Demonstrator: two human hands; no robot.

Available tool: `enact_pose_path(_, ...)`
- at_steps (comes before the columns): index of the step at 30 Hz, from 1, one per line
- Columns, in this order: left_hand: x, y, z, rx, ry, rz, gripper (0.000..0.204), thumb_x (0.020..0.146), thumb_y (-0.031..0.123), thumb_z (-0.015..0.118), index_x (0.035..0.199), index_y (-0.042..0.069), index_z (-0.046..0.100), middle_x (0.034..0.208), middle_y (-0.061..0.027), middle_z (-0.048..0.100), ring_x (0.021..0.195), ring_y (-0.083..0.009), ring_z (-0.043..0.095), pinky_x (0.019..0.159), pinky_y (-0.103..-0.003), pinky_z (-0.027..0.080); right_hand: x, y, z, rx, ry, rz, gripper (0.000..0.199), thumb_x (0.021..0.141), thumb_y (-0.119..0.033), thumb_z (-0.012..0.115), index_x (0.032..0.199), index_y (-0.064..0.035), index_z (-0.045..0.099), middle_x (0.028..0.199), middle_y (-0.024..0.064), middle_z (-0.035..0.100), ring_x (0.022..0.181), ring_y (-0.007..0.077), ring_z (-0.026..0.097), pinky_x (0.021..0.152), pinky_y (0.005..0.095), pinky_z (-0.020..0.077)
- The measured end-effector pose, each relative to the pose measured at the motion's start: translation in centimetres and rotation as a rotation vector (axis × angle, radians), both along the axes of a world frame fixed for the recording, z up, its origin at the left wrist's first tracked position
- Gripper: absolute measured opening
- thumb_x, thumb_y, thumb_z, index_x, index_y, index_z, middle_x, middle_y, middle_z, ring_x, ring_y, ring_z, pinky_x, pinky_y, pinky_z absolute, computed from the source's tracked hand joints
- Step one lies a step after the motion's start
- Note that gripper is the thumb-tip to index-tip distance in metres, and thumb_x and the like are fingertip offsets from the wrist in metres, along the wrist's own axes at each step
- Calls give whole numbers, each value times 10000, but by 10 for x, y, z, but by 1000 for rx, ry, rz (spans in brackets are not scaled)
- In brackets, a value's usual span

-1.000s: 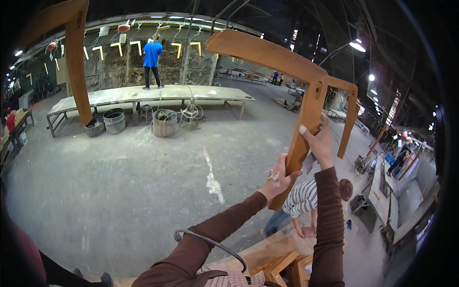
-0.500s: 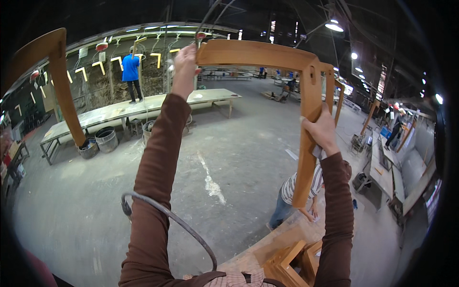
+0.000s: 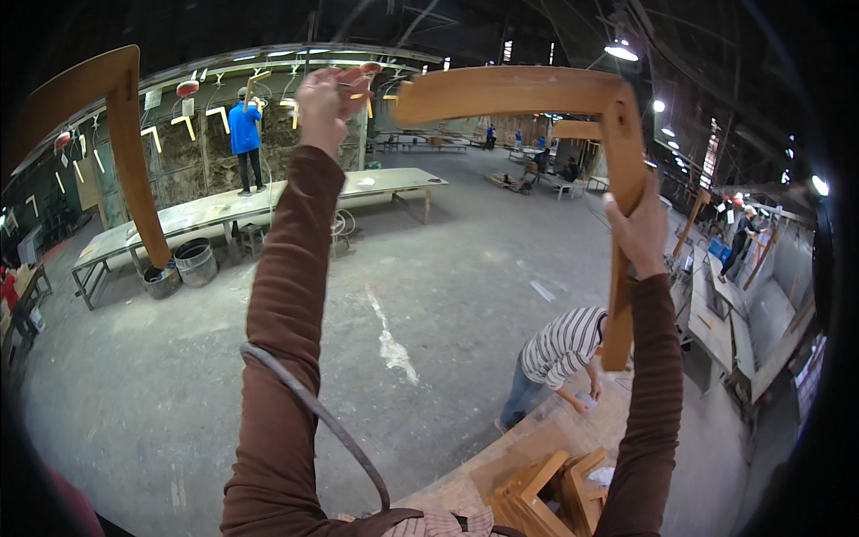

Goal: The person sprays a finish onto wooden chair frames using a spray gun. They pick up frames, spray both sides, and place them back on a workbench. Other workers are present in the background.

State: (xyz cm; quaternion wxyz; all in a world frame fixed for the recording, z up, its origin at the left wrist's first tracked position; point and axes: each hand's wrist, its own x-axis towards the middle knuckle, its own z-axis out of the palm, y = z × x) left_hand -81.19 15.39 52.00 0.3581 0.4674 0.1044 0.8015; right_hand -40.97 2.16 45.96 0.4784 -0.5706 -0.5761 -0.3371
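A brown L-shaped wooden piece [image 3: 514, 89], like part of a chair frame, is raised at the upper right. My right hand [image 3: 642, 228] is closed around its downward leg, below the corner. To the left of the piece's free end, my left hand [image 3: 320, 107] is lifted, fingers bent together around something thin that I cannot make out. A gap separates that hand from the wood. Another L-shaped wooden piece [image 3: 125, 152] hangs at the far left, apart from both hands.
Stacked wooden pieces [image 3: 532, 492] lie on the bench [image 3: 447, 492] below, where a person in a striped shirt [image 3: 564, 345] bends over. A grey hose [image 3: 318, 412] crosses my left forearm. Buckets [image 3: 197, 261] stand by a long table [image 3: 295, 201]; a person in blue [image 3: 243, 130] is on it.
My right hand has moved the wooden piece to the right, and its free end has come away from my left hand. My left hand has shifted slightly left.
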Motion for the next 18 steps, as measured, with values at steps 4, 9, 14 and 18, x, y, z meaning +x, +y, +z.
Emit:
enact_pose_path(4,-22,-1,3,63,-5,-74,218,985,238,429,1095,50,433,1129,-179,591,1036,-305,596,883,-478,505,63,-27,-15,45,41,-11,556,728,-257,674,1171,-13,442,961,233,632,896,392,625,739,446,489)
enact_pose_path(9,39,-7,-76,-36,6,-450,461,910,351,588,1214,44,427,1238,-165,507,1156,-278,508,943,-472,454,98,-47,-127,86,135,7,590,718,-167,662,1226,11,419,1022,242,605,936,386,611,791,424,482)
enact_pose_path(14,152,-75,-215,-137,295,-746,763,836,255,695,1413,31,250,1293,-138,450,1182,-241,473,947,-405,444,65,-71,-263,-89,569,280,538,706,-110,628,1195,16,444,1013,162,555,945,292,547,861,364,433)
enact_pose_path(18,189,-116,-271,-151,202,-853,780,803,155,730,1407,14,256,1298,-125,470,1198,-219,466,979,-363,420,35,-109,-322,-328,752,372,485,732,-163,648,1159,-14,472,994,122,550,933,228,539,846,345,433)
